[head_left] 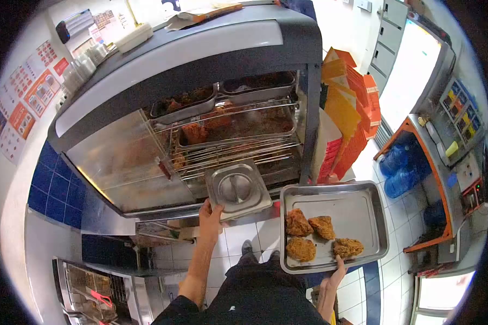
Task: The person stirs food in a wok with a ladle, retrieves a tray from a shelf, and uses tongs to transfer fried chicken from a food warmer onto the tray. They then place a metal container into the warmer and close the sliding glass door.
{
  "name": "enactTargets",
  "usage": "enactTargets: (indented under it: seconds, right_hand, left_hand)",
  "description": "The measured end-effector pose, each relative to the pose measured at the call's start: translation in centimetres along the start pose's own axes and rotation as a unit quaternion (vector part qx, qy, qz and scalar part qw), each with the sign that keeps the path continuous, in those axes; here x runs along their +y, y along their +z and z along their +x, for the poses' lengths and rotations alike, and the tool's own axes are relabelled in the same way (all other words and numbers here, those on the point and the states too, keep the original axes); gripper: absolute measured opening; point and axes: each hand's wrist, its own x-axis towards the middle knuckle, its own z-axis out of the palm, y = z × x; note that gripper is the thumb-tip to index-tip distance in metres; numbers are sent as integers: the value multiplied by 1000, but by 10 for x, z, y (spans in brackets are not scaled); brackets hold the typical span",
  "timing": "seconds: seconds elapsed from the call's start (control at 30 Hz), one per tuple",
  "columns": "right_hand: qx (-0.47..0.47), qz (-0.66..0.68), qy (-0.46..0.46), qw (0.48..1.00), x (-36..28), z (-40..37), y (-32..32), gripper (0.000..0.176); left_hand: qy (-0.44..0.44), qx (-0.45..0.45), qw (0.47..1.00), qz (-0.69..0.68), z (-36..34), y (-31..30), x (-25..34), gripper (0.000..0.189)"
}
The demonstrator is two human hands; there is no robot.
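My left hand point(210, 216) grips the near left edge of a small square metal container with a lid point(236, 188), held in front of the open warming cabinet point(114, 162). My right hand point(335, 273) holds the near edge of a large metal tray point(358, 206), its fingers partly hidden under the rim. Several pieces of fried chicken point(301, 249) lie in the tray, on its left and near side. Inside the cabinet, a tray of reddish chicken point(217, 130) rests on wire racks, with metal pans point(184, 105) of food behind it.
Stacked orange and yellow cartons point(341, 108) stand right of the cabinet. Blue water jugs point(400, 181) sit under an orange-framed table point(444, 216) at the right. A second metal rack unit point(92, 290) is at lower left. Tiled floor shows around my feet.
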Motion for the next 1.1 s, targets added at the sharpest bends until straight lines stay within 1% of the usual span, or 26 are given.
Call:
enactTargets:
  seconds: [0.07, 0.1, 0.13, 0.2, 0.23, 0.27, 0.3, 0.37, 0.4, 0.47, 0.5, 0.57, 0.7, 0.77, 0.8, 0.87, 0.9, 0.97, 1.0, 1.03, 1.07, 1.1]
  right_hand:
    - [-4, 9, 8, 1000, 8, 8, -12, 34]
    - [-13, 16, 19, 1000, 14, 14, -17, 33]
    - [-24, 15, 7, 1000, 20, 21, -23, 34]
    - [-9, 9, 4, 1000, 21, 20, -23, 34]
    - [5, 1, 5, 1000, 22, 17, -23, 35]
    - [5, 18, 25, 1000, 16, 10, -16, 48]
    - [2, 17, 25, 1000, 14, 9, -15, 48]
    - [-4, 22, 57, 998, 13, 8, -15, 50]
    - [-6, 21, 57, 998, 15, 9, -17, 50]
    - [-19, 16, 40, 999, 19, 13, -20, 50]
    - [-21, 14, 41, 999, 19, 14, -20, 50]
    - [-19, -4, 58, 998, 16, 12, -20, 50]
    - [8, -1, 50, 999, 16, 10, -16, 51]
    - [-12, -1, 45, 999, 23, 18, -25, 51]
    - [-14, -3, 46, 999, 25, 22, -29, 51]
    - [-20, 0, 42, 999, 26, 24, -29, 49]
    - [-22, -1, 43, 999, 24, 22, -27, 49]
    - [12, -16, 56, 998, 18, 14, -21, 46]
    - [7, -18, 57, 998, 17, 14, -19, 46]
    - [-5, -9, 46, 999, 17, 14, -17, 43]
    - [-18, 1, 37, 999, 17, 14, -16, 41]
    - [-29, 1, 39, 999, 17, 16, -17, 41]
  left_hand:
    - [-1, -13, 1000, -2, 12, 8, -13, 22]
    - [-11, -3, 1000, -21, 18, 14, -18, 21]
    - [-21, 8, 999, -39, 22, 19, -22, 19]
    - [-31, 19, 998, -60, 35, 24, -33, 17]
    - [1, 17, 998, -57, 42, 23, -38, 15]
    - [33, 16, 998, -53, 46, 23, -38, 13]
    - [33, 18, 998, -55, 50, 20, -36, 13]
    - [-26, 21, 999, -1, 54, 15, -25, 13]
    - [-25, 23, 999, -2, 53, 18, -17, 13]
    - [-40, 61, 997, 28, 47, 25, -6, 18]
    - [-40, 64, 997, 27, 51, 22, -8, 18]
    - [6, 21, 995, 95, 58, 17, -13, 21]
    - [-29, 30, 997, 72, 57, 16, -15, 23]
    - [-1, 25, 997, 67, 56, 17, -14, 23]
    - [-2, 28, 997, 67, 59, 15, -16, 23]
    - [5, -12, 996, 85, 63, 11, -19, 23]
    - [5, -10, 996, 85, 61, 12, -19, 23]
    - [29, 4, 997, 67, 54, 14, -15, 27]
    - [31, 9, 997, 65, 58, 11, -22, 27]
    - [45, 17, 993, 111, 64, 6, -35, 29]
    - [59, 27, 985, 158, 62, 2, -35, 30]
    - [64, 36, 985, 156, 57, -2, -35, 30]
